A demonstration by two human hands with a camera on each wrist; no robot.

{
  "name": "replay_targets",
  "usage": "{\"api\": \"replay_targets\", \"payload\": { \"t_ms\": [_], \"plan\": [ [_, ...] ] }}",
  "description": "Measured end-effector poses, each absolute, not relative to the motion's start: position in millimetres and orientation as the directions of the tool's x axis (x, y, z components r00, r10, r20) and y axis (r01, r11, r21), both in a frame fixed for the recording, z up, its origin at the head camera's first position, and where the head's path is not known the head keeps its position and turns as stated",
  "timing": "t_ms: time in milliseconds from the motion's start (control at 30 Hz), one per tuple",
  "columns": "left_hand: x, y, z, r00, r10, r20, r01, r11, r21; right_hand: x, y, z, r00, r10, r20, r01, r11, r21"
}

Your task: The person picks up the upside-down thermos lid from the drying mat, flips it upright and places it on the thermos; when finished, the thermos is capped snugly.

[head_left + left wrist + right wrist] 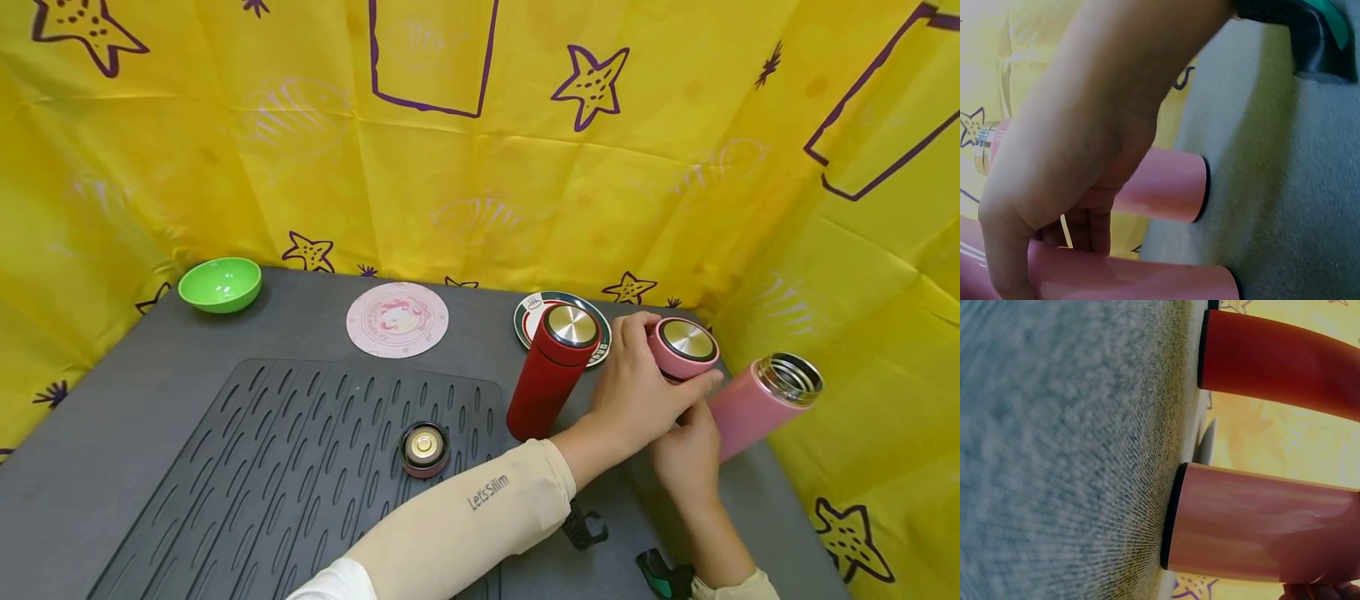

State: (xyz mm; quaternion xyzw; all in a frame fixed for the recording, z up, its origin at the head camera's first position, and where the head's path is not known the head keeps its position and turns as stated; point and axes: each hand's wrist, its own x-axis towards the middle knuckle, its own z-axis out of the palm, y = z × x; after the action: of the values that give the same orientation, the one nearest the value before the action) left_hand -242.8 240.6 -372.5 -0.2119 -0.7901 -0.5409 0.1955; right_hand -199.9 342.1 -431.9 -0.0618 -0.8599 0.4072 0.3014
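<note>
Gripping a capped pink flask [681,350] around its upper body, the left hand [637,392] reaches across the right hand [686,462], whose fingers seem curled on the base of an open pink flask [761,400] tilted away to its right, though the left hand hides most of that grip. Crossed arms crowd the red flask [551,371] standing just left of the left hand, so I judge a careless elbow could topple it, or the tilted flask could slip onto the grey table [112,392]. Only "Let's Slim" on the left sleeve [465,517] is readable; a loose lid [423,450] lies well left of both hands.
</note>
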Motion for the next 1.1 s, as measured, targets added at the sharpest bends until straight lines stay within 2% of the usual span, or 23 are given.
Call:
{"api": "replay_targets", "payload": {
  "t_ms": [367,667,967,1100],
  "plan": [
    [-238.7,238.5,-374.2,-0.837,0.200,0.509,0.546,0.257,0.797,-201.6,343.3,-434.5,-0.755,0.312,0.577,-0.246,0.681,-0.690],
    [-242.4,240.3,-375.2,-0.844,0.105,0.526,0.533,0.275,0.801,-201.2,340.2,-432.8,-0.804,0.360,0.473,-0.126,0.675,-0.727],
    [-245.4,233.5,-378.8,-0.827,0.194,0.528,0.563,0.288,0.775,-205.2,341.3,-433.3,-0.781,0.311,0.541,-0.244,0.646,-0.723],
    [-244.9,238.0,-377.7,-0.826,0.174,0.536,0.562,0.338,0.755,-204.9,343.3,-435.0,-0.781,0.318,0.538,-0.240,0.643,-0.728]
  ]
}}
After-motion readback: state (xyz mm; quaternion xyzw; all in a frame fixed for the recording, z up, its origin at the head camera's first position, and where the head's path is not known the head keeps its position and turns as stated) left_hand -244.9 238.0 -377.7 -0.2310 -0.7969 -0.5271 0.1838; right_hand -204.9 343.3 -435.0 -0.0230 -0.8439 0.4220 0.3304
